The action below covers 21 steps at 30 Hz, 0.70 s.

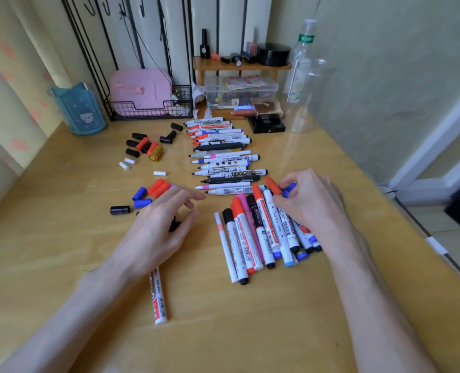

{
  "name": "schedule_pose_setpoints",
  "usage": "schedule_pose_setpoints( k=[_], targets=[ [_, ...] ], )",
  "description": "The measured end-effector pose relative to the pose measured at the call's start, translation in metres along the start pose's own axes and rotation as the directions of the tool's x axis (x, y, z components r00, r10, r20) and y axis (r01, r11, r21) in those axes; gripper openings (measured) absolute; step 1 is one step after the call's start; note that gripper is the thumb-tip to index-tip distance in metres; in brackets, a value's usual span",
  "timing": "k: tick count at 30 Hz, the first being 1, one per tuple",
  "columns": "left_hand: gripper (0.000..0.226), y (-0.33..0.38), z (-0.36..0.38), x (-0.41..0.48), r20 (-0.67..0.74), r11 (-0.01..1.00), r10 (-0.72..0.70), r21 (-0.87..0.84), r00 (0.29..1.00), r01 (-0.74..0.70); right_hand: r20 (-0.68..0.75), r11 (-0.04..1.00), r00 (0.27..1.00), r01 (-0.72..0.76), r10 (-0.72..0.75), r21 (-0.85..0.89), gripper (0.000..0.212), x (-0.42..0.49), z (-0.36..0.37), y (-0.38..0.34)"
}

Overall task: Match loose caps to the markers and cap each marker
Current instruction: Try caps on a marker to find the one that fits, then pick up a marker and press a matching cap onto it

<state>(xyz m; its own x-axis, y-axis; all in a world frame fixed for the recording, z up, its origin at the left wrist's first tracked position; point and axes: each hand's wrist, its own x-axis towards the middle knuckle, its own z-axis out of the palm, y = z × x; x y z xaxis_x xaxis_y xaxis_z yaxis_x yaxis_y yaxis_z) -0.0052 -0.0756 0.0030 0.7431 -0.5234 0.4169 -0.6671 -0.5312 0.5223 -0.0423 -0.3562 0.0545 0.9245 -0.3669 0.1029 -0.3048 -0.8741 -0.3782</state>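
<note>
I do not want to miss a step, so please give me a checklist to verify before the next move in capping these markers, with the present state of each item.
1. Caps on the far row of markers: not ok, tips bare.
2. Loose caps in view: ok, red caps, blue caps and black caps lie left of the row.
3. Free left hand: ok, fingers relaxed; a black thing lies half hidden under it.
4. Free right hand: not ok, it pinches a blue-capped marker on the capped pile.
5. Cap on the lone marker under the left forearm: cannot tell, its top end is hidden.
</note>
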Motion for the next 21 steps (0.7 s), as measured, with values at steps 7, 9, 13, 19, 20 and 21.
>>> schedule_pose_setpoints(
  k=[7, 9, 13, 19, 20, 21],
  targets=[
    [0.026, -0.011, -0.009, -0.007, -0.049, 0.998, -0.06, 0.006, 0.997, 0.061, 0.025, 0.999, 0.999, -0.025, 0.026, -0.032, 0.025, -0.003, -0.005, -0.001],
    [0.025, -0.014, -0.016, -0.009, -0.061, 0.997, -0.081, 0.002, 0.995, 0.082, 0.003, 0.999, 1.0, -0.023, 0.023, -0.031, 0.024, -0.004, -0.005, -0.003],
    [0.023, -0.024, -0.031, -0.013, -0.077, 0.994, -0.102, 0.039, 0.992, 0.105, -0.085, 0.997, 0.996, 0.012, -0.018, -0.07, 0.027, -0.005, -0.001, -0.007],
    [0.029, -0.043, -0.045, -0.022, -0.06, 0.991, -0.124, 0.044, 0.99, 0.127, -0.18, 0.974, 0.957, 0.226, -0.227, -0.025, 0.024, 0.004, 0.025, -0.019],
    [0.029, -0.047, -0.046, -0.025, -0.061, 0.99, -0.126, 0.05, 0.99, 0.129, -0.15, 0.963, 0.952, 0.265, -0.268, -0.041, 0.024, 0.008, 0.031, -0.024],
    [0.029, -0.05, -0.047, -0.026, -0.066, 0.99, -0.125, 0.055, 0.99, 0.129, -0.116, 0.952, 0.945, 0.299, -0.304, -0.064, 0.025, 0.011, 0.037, -0.03]
  ],
)
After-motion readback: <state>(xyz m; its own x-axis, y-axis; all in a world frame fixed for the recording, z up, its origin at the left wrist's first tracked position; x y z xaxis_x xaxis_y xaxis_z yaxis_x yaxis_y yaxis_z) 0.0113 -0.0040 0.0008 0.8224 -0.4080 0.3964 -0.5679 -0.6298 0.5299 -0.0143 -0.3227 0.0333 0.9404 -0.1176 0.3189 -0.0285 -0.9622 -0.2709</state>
